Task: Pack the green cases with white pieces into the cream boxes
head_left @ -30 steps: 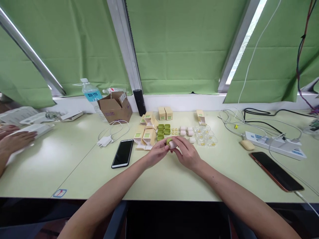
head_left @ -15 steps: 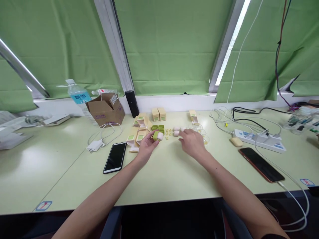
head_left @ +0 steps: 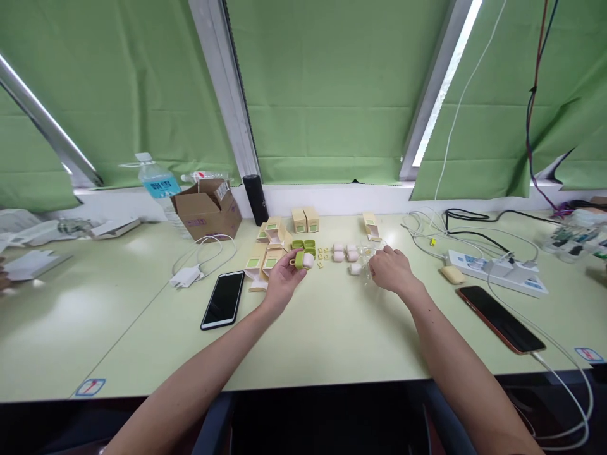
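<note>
My left hand (head_left: pixel 283 281) is closed round a small green case with a loop and a white block-like end (head_left: pixel 304 260), held just above the table. To the right, my right hand (head_left: pixel 391 270) has its fingers curled down on crinkled clear plastic bags (head_left: pixel 368 275); what lies under the fingertips is partly hidden. A small white case (head_left: pixel 355 269) is beside those fingers. Several pale pink-white cases (head_left: pixel 338 253) sit in rows between the hands. Small yellow pieces (head_left: pixel 320 257) and green covers (head_left: pixel 309 245) lie close to my left hand.
Opened cardboard boxes (head_left: pixel 255 273), closed small boxes (head_left: pixel 305 220) and a brown carton (head_left: pixel 208 212) stand behind. Phones (head_left: pixel 222 300) lie on both sides. A power strip (head_left: pixel 496 273) with tangled cables is at right. Another person's hand (head_left: pixel 4 276) shows at the left edge.
My right hand has moved right, from the pale cases to the clear plastic bags. A white case now stands near it. My left hand still holds the green case.
</note>
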A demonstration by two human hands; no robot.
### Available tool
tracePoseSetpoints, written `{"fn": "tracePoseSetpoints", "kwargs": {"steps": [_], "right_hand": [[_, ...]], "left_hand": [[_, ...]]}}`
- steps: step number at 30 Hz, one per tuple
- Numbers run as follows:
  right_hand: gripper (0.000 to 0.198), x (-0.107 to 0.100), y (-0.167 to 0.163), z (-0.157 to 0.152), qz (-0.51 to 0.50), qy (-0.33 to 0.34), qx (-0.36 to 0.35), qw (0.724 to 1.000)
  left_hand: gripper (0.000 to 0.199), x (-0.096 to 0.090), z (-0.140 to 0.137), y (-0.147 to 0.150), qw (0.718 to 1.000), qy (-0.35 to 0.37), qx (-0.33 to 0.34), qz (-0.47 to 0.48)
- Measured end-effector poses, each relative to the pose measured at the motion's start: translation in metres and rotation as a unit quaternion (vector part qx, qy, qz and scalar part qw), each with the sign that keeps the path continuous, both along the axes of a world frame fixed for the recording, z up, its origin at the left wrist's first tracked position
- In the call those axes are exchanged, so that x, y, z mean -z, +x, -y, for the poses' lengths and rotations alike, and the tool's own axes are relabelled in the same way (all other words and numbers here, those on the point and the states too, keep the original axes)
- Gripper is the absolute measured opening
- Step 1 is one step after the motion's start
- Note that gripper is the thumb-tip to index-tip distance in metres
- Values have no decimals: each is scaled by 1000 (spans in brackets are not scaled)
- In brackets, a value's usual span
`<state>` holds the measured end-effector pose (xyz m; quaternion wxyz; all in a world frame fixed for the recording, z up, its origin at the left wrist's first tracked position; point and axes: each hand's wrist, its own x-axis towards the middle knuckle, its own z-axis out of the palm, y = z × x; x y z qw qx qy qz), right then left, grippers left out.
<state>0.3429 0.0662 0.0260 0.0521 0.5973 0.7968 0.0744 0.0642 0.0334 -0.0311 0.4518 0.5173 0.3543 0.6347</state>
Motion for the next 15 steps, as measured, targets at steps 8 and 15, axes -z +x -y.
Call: {"fn": "tracePoseSetpoints", "kwargs": {"steps": [8, 15], "right_hand": [[6, -6, 1, 5, -323, 144, -81, 932], [19, 40, -56, 9, -646, -25, -130, 752]], "left_hand": [[58, 2, -1, 0, 999, 39, -21, 1], [59, 0, 1, 1, 998, 63, -30, -4]]}}
